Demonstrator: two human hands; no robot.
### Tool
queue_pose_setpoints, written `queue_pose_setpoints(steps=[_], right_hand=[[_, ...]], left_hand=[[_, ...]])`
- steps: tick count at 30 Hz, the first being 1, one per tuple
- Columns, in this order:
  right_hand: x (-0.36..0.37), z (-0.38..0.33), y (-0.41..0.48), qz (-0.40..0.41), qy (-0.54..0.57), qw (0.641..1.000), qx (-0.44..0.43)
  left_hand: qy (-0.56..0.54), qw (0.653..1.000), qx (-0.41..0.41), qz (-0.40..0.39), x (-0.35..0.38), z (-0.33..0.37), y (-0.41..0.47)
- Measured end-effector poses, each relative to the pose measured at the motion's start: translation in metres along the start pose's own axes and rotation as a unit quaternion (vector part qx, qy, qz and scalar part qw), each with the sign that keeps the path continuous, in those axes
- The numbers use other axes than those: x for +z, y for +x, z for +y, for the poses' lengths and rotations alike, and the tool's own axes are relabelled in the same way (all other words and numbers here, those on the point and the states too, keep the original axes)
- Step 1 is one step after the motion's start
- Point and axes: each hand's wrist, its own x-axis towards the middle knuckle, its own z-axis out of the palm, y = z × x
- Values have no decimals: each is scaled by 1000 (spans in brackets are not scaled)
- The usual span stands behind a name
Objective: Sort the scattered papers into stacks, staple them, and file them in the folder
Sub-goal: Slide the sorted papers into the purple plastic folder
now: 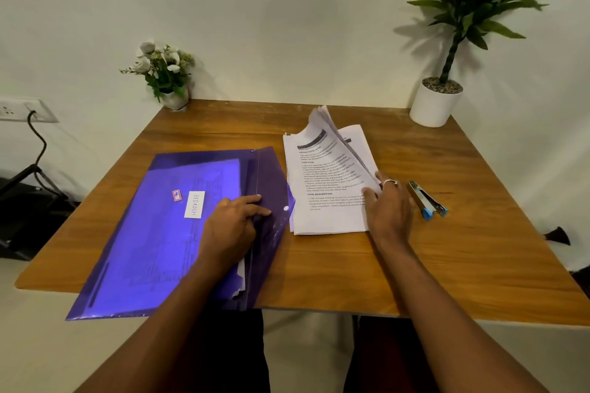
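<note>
A purple plastic folder (153,233) lies on the left of the wooden table (447,265), its flap open to the right and papers showing inside. My left hand (234,225) rests on the folder near the flap's fold, fingers stretched toward the snap button. To the right lies a stack of printed papers (322,195). My right hand (388,206) holds several of its top sheets by their right edge, and these sheets curl upward at the far end. A blue and metal stapler (426,199) lies just right of that hand.
A small white pot of flowers (166,73) stands at the table's back left corner. A tall green plant in a white pot (435,102) stands at the back right. A wall socket with a black cable (28,115) is at the left. The folder overhangs the near table edge.
</note>
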Motion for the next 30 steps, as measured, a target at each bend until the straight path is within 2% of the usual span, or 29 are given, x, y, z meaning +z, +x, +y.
queue_pose_setpoints(steps=[4,9,15,22,30], right_hand=[[-2,-1,-1,23,28,999,-9],[-12,3,2,24,146,988,49],[-39,1,13,-63,246,963,86],[-53,4,12,-129,354,914,152],[-48,1,-7,-247,344,896,132]], left_hand=[[2,1000,-4,0,-1,1,-2],[6,1000,-8,-9,1,0,0],[-15,1000,-11,3,3,-2,-1],[-46,999,-23,-8,2,-3,-1],[-41,999,15,-30,2,-4,1]])
